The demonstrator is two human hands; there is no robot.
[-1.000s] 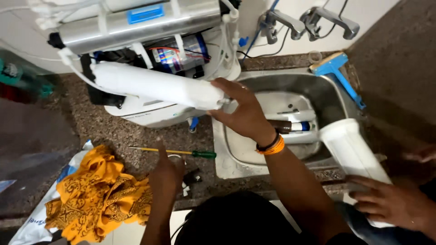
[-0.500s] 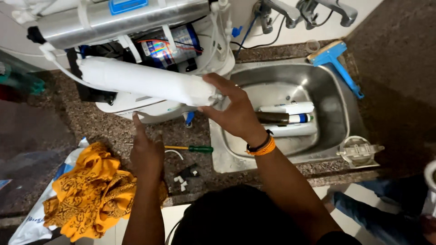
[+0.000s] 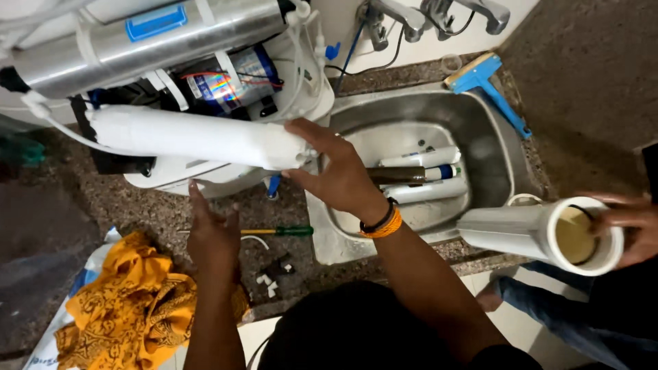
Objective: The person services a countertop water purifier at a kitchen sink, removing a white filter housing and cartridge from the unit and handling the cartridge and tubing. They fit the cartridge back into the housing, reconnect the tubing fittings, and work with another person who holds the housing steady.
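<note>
1. Right hand [image 3: 339, 175] wraps the end of the white filter housing [image 3: 195, 137], grip clasped round it, just left of the steel sink [image 3: 497, 147].
2. Left hand [image 3: 212, 236] flat on the bench [image 3: 140, 212], fingers spread, grasping nothing, left of the sink.
3. Green-handled screwdriver [image 3: 277, 231] lies beside that hand.

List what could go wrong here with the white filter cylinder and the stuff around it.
1. The right hand grips only one end of the long white cylinder; the far end might sag and strain the thin tube attached there.
2. The left hand is near the screwdriver and small loose parts by the counter edge; a nudge could knock them off.
</note>
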